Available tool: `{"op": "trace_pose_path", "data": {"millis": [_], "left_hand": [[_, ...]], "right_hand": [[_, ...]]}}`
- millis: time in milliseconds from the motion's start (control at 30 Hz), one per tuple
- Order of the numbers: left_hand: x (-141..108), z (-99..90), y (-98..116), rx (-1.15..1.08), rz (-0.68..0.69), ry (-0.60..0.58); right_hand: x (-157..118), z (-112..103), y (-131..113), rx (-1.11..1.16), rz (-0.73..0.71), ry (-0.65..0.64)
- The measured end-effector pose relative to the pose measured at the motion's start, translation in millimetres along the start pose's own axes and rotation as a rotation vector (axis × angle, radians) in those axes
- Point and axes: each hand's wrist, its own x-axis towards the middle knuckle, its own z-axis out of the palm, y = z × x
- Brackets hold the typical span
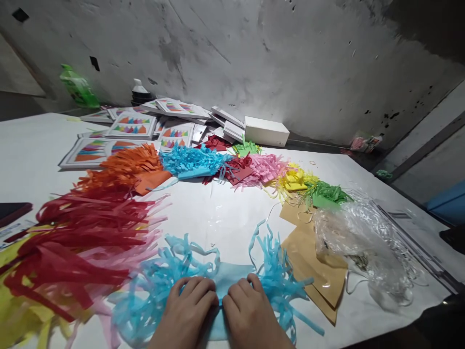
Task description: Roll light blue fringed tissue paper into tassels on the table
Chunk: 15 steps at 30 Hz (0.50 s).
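Both hands low centre, side by side, knuckles touching; left hand [187,310] and right hand [250,312] are curled, fingertips tucked down onto the solid middle band of a light blue fringed paper [232,281]; looks like a press or pinch on the band, thumbs hidden so can't confirm which; the paper lies flat on the white table [218,213], nearest edge, fringe strips splaying out left and right of the hands.

Just left of it: pile of red fringed paper [83,232] with pale pink fringe [145,247] under it, overlapping the blue strips; yellow paper [22,300] at far left corner.

Just right: stack of tan paper sheets [319,261], touching the blue fringe; crumpled clear plastic bag [359,237] lying partly over the tan stack.

Mid table, arc of fringed pieces left to right: orange [134,167]; blue [192,162]; dark red [236,172]; pink [267,167]; yellow [294,180]; green [329,194]; neighbours touch or overlap.

Behind the arc: printed cards [132,125] with coloured triangle patterns, spread and stacked loosely; white box [266,131] to their right, near the wall.

Far back left: green bottle [78,87], blurred; dark container with white cap [140,92] next to it; stained grey wall [254,58] behind everything.

Dark flat object [12,211] at left edge, can't tell what.
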Motion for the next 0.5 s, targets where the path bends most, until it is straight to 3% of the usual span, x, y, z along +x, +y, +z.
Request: {"op": "trace_pose_path", "data": {"millis": [200, 333, 500], "left_hand": [[-2.9, 3.1, 0.9, 0.010, -0.081, 0.009], [3.6, 2.8, 7.0, 0.106, -0.163, -0.028], [10.0, 1.7, 13.1, 0.186, -0.126, 0.013]], "right_hand": [[-14.8, -16.5, 22.9, 0.007, 0.087, -0.092], [-15.5, -17.6, 23.6, -0.004, 0.197, -0.130], [-10.2, -8.7, 14.5, -0.045, 0.297, -0.019]]}}
